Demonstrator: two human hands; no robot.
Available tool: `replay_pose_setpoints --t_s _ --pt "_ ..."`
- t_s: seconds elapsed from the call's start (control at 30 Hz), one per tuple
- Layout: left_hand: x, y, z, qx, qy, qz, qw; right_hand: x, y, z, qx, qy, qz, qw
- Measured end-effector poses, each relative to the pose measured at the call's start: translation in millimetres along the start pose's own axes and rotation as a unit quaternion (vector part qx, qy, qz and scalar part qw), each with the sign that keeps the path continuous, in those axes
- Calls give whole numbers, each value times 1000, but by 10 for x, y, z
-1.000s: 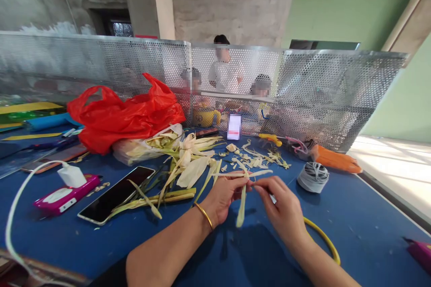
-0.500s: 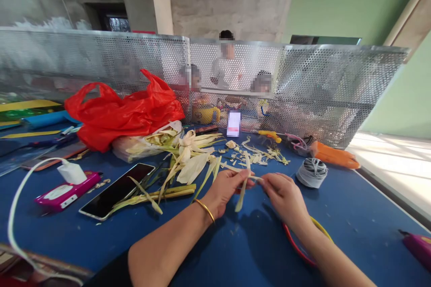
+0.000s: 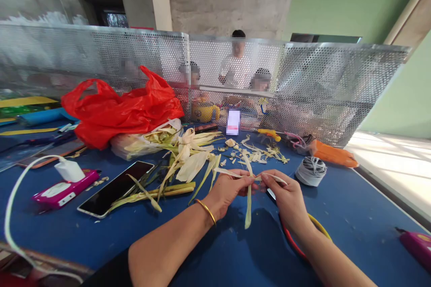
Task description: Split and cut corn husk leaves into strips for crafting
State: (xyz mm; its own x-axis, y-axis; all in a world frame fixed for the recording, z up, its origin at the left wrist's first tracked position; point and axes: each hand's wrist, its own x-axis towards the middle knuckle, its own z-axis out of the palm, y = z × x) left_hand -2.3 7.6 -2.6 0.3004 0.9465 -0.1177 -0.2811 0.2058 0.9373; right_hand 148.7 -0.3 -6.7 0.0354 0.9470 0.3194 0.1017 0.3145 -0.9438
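Observation:
Pale corn husk strips point(image 3: 248, 206) cross each other between my hands, above the blue table. My left hand point(image 3: 232, 190), with a gold bangle on its wrist, pinches them at the crossing; one end hangs down and another sticks out to the left. Close beside it, my right hand point(image 3: 284, 193) pinches a strip whose end curves out over its fingers. Under the right hand and forearm lies a tool with red and yellow handles point(image 3: 292, 240), partly hidden. A heap of corn husks point(image 3: 193, 166) lies left of my hands, and husk scraps point(image 3: 257, 154) are scattered beyond them.
At left are a red plastic bag point(image 3: 124, 112), a dark phone point(image 3: 116, 188) and a purple power strip point(image 3: 67, 190) with a white charger. A ball of grey yarn point(image 3: 311, 172) sits right. A perforated metal screen point(image 3: 303, 80) closes the back; people are behind it.
My right hand has shifted slightly, and a strip end now shows above its fingers. The hanging strip now points lower and straighter. Behind the screen, the standing person has moved right.

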Motion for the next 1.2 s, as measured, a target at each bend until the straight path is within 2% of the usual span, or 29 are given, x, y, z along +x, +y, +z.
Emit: replay_pose_setpoints --t_s 0.17,0.37,0.5,0.67,0.83,0.87,0.97,1.03,1.2 --pt "18 -30 2 -56 31 -4 998 13 27 16 11 23 38 999" --pt "-8 -20 11 -51 29 -5 998 26 18 48 42 -5 87 995" --pt "-54 -16 45 -15 7 -4 1000 22 40 66 42 17 87 995" --pt "-53 13 25 -4 -18 -31 999 57 63 24 22 54 81 995" --pt "12 83 -47 -28 46 -27 998 108 -16 -75 7 84 77 993" --pt "17 99 -57 -38 38 -32 998 112 -28 -88 -1 85 74 994" --pt "7 136 -80 -70 -39 -72 994 113 -28 -105 -22 80 49 995" --pt "-10 142 -89 -75 -65 -87 991 108 -6 -104 -24 73 35 996" --pt "-36 81 -69 63 -73 -37 995 71 56 -86 -73 37 27 996"
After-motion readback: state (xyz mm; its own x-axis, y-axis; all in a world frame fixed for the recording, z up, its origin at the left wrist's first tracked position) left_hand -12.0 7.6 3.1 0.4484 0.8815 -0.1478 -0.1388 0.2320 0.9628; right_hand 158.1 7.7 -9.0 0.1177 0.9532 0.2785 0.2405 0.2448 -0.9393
